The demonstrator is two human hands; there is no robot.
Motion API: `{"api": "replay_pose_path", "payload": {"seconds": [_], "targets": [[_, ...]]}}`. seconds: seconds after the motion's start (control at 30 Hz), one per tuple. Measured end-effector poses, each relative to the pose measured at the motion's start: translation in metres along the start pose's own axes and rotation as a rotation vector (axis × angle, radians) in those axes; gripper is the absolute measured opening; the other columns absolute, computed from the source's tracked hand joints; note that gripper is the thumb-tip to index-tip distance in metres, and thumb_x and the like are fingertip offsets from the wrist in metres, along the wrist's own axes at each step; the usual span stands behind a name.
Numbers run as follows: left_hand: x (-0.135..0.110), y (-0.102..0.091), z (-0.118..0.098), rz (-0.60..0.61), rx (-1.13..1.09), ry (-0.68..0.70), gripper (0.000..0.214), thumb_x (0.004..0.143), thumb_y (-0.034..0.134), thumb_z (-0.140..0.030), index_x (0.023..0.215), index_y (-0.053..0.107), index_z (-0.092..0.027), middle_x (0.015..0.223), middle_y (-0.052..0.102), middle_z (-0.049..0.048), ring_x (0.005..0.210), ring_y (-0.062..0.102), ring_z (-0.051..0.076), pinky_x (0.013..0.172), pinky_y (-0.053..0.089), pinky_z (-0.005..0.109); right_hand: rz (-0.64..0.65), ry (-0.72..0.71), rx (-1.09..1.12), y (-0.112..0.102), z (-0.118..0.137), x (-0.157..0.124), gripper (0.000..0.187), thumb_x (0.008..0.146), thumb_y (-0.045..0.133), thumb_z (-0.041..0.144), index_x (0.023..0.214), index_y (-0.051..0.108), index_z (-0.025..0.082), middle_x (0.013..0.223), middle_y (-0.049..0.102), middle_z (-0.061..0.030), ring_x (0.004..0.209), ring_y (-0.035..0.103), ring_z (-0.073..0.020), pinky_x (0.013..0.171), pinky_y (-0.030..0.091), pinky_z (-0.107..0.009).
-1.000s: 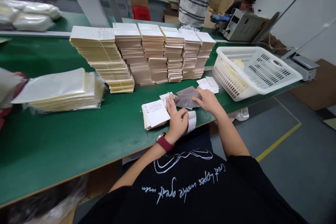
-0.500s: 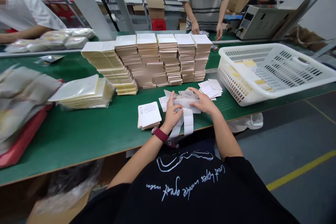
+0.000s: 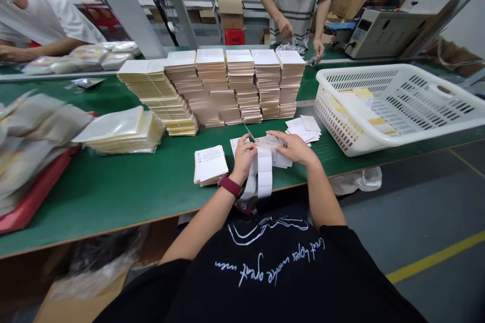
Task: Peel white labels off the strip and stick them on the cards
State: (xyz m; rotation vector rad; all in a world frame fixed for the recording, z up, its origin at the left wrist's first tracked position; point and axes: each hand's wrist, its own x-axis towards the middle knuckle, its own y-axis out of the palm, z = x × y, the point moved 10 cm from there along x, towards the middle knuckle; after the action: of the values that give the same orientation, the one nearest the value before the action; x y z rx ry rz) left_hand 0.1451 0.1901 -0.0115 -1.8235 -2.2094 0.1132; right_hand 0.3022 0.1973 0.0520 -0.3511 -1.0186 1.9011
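Observation:
My left hand (image 3: pixel 244 156), with a dark red watch at the wrist, pinches the top of a white label strip (image 3: pixel 264 176) that hangs over the table's front edge. My right hand (image 3: pixel 293 147) is closed on the same strip and rests on a small pile of printed pouches (image 3: pixel 278 159). A short stack of white-faced cards (image 3: pixel 210 164) lies just left of my left hand. Loose white slips (image 3: pixel 305 128) lie beyond my right hand.
Tall rows of stacked cards (image 3: pixel 227 83) stand behind on the green table (image 3: pixel 125 186). A white plastic basket (image 3: pixel 394 103) sits at the right. Bagged sheets (image 3: pixel 121 131) and a red tray (image 3: pixel 34 192) are at the left. Other people work across the table.
Both hands lifted the label strip from the table and drew it up a little. The view swung left, bringing the red tray and another person into sight.

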Motion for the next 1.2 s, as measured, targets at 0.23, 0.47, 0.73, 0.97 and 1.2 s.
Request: {"api": "replay_pose_path", "payload": {"seconds": [0.23, 0.47, 0.73, 0.97, 1.2], "targets": [[-0.031, 0.005, -0.006, 0.011, 0.041, 0.055, 0.009, 0.072, 0.059, -0.016, 0.064, 0.063, -0.019, 0.117, 0.055, 0.0051, 0.120, 0.052, 0.023, 0.109, 0.038, 0.038, -0.110, 0.050, 0.182, -0.003, -0.005, 0.003, 0.089, 0.073, 0.066, 0.022, 0.152, 0.026, 0.030, 0.135, 0.058, -0.0055, 0.109, 0.061, -0.0260, 0.096, 0.048, -0.040], [-0.031, 0.011, -0.012, 0.075, 0.143, 0.075, 0.010, 0.069, 0.062, -0.013, 0.062, 0.064, -0.020, 0.137, 0.050, 0.0060, 0.131, 0.043, 0.028, 0.114, 0.033, 0.045, 0.044, 0.037, 0.443, 0.016, -0.021, -0.021, 0.084, 0.077, 0.069, 0.034, 0.151, 0.030, 0.023, 0.104, 0.069, -0.0033, 0.094, 0.064, -0.0212, 0.092, 0.049, -0.036], [-0.033, 0.015, -0.013, 0.135, -0.077, 0.025, 0.008, 0.068, 0.063, -0.022, 0.061, 0.063, -0.019, 0.104, 0.059, 0.0050, 0.108, 0.055, 0.024, 0.100, 0.043, 0.036, -0.022, 0.090, 0.393, 0.017, -0.027, -0.025, 0.089, 0.075, 0.064, 0.025, 0.153, 0.020, 0.024, 0.113, 0.067, -0.0039, 0.104, 0.062, -0.0212, 0.103, 0.043, -0.040], [-0.055, 0.012, -0.005, 0.125, -0.275, -0.041, 0.016, 0.073, 0.062, -0.028, 0.061, 0.060, -0.018, 0.081, 0.053, 0.0017, 0.082, 0.055, 0.017, 0.078, 0.048, 0.028, -0.128, 0.156, 0.473, 0.016, -0.041, -0.049, 0.094, 0.070, 0.073, 0.030, 0.150, 0.024, 0.022, 0.136, 0.054, -0.0135, 0.112, 0.060, -0.0242, 0.104, 0.044, -0.042], [-0.066, 0.024, -0.013, 0.171, -0.328, -0.032, 0.010, 0.070, 0.066, -0.026, 0.064, 0.066, -0.018, 0.105, 0.059, 0.0051, 0.106, 0.056, 0.023, 0.094, 0.045, 0.033, -0.053, 0.092, 0.136, 0.005, -0.003, -0.040, 0.089, 0.070, 0.072, 0.025, 0.148, 0.029, 0.025, 0.124, 0.059, -0.0084, 0.112, 0.058, -0.0261, 0.100, 0.046, -0.041]]}}
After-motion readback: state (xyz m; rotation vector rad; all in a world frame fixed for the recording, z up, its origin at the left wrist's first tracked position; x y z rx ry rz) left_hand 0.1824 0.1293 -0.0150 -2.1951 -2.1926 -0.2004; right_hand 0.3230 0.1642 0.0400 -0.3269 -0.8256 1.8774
